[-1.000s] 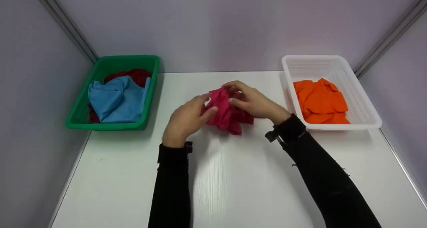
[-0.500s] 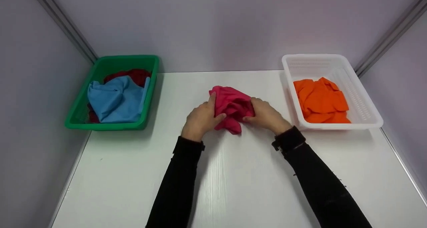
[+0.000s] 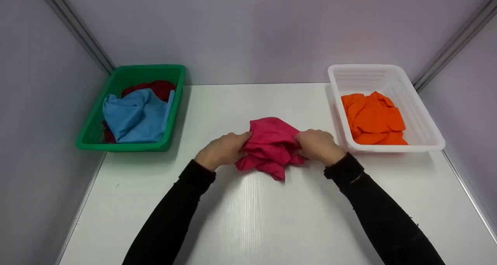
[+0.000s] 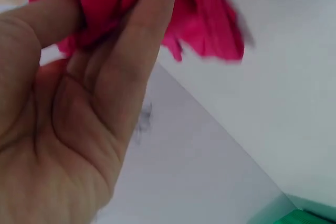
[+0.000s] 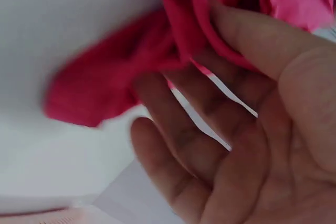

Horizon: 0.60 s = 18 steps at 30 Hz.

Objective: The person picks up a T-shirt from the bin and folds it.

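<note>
A crumpled pink-red cloth (image 3: 273,141) is at the middle of the white table, its folds bunched together. My left hand (image 3: 225,149) pinches its left edge between thumb and fingers; in the left wrist view the thumb and fingertips sink into the cloth (image 4: 105,3). On the opposite edge, my right hand (image 3: 319,145) grips the fabric. The right wrist view has the thumb and index finger on a fold of the cloth (image 5: 131,61), while the other fingers spread below it. Whether the cloth's underside touches the table I cannot tell.
Back left stands a green basket (image 3: 82,135) with a light blue cloth (image 3: 138,115) over a dark red one (image 3: 157,88). At the back right a white basket (image 3: 425,113) holds an orange cloth (image 3: 372,117). Grey walls enclose the table (image 3: 248,218).
At first both hands hovered around the cloth with loose fingers. Now they hold its two sides, and the cloth has come nearer to me and spread a little wider.
</note>
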Each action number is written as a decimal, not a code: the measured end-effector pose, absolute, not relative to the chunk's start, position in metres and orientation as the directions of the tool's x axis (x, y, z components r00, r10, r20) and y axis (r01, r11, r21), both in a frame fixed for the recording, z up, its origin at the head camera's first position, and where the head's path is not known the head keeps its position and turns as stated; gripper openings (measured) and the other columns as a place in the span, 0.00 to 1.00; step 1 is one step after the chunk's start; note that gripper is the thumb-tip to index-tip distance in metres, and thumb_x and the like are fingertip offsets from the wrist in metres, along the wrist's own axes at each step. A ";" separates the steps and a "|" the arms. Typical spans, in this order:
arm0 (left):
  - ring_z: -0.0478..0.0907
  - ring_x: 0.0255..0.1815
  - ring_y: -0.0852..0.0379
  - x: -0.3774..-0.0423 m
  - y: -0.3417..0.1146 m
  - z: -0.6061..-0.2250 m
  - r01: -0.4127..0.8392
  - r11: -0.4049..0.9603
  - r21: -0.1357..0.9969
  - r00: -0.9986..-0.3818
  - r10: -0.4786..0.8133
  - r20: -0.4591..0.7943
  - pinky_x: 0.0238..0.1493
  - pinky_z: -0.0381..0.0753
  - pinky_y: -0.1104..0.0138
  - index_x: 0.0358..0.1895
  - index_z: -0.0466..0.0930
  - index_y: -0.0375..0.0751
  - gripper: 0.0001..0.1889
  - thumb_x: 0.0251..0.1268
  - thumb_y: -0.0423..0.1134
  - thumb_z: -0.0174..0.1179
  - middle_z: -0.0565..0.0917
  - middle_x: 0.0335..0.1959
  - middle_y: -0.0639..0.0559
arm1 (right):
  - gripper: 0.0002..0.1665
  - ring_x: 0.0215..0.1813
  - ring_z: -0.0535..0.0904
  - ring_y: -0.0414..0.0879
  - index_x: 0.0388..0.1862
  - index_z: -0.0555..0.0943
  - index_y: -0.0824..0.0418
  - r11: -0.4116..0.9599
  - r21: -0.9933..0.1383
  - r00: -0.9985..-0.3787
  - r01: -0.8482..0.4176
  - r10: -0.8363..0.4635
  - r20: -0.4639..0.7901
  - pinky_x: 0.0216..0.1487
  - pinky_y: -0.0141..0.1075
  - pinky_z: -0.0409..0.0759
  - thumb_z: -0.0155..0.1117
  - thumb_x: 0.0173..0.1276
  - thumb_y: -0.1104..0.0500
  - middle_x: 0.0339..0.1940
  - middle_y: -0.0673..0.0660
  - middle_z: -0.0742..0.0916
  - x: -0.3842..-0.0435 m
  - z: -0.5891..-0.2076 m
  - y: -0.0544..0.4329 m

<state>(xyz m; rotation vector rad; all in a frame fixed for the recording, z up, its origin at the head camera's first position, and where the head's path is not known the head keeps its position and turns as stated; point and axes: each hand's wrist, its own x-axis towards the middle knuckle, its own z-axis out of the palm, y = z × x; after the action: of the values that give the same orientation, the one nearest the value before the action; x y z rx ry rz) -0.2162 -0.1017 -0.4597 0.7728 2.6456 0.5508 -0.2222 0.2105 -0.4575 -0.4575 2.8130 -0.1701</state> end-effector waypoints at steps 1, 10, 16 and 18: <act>0.86 0.42 0.51 -0.215 -0.109 -0.452 0.434 0.773 0.462 -0.784 0.577 -0.228 0.53 0.94 0.54 0.82 0.76 0.42 0.27 0.87 0.33 0.69 0.91 0.43 0.40 | 0.03 0.40 0.87 0.57 0.44 0.89 0.60 0.941 -0.167 -0.907 -0.295 -0.331 -0.260 0.42 0.55 0.90 0.75 0.79 0.62 0.36 0.60 0.91 -0.221 -0.449 0.214; 0.96 0.58 0.42 -0.218 -0.164 -0.386 0.375 0.723 0.580 -0.849 0.519 -0.098 0.66 0.97 0.46 0.82 0.82 0.45 0.30 0.81 0.37 0.75 0.96 0.60 0.41 | 0.14 0.45 0.90 0.61 0.64 0.83 0.58 0.881 -0.413 -0.970 -0.232 -0.239 0.036 0.44 0.52 0.85 0.53 0.91 0.60 0.47 0.64 0.94 -0.213 -0.358 0.236; 0.90 0.53 0.48 -0.209 -0.186 -0.349 0.393 0.609 0.689 -0.862 0.505 0.046 0.58 0.94 0.63 0.73 0.86 0.44 0.17 0.90 0.40 0.68 0.93 0.57 0.44 | 0.15 0.48 0.88 0.56 0.68 0.81 0.54 0.766 -0.594 -0.969 -0.245 -0.209 0.130 0.41 0.36 0.84 0.50 0.98 0.52 0.55 0.63 0.94 -0.199 -0.311 0.239; 0.88 0.51 0.49 -0.208 -0.193 -0.340 0.401 0.582 0.707 -0.861 0.503 0.075 0.54 0.91 0.70 0.73 0.86 0.43 0.16 0.93 0.40 0.64 0.92 0.56 0.44 | 0.14 0.47 0.85 0.54 0.64 0.83 0.54 0.765 -0.581 -0.961 -0.277 -0.217 0.173 0.43 0.36 0.82 0.53 0.98 0.49 0.51 0.61 0.92 -0.197 -0.301 0.240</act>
<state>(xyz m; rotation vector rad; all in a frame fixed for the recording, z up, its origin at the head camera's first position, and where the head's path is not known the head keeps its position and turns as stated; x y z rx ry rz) -0.2078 -0.1933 -0.3396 0.7682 2.6738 1.1441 -0.1968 0.2395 -0.3014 -0.4265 3.0413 -1.0250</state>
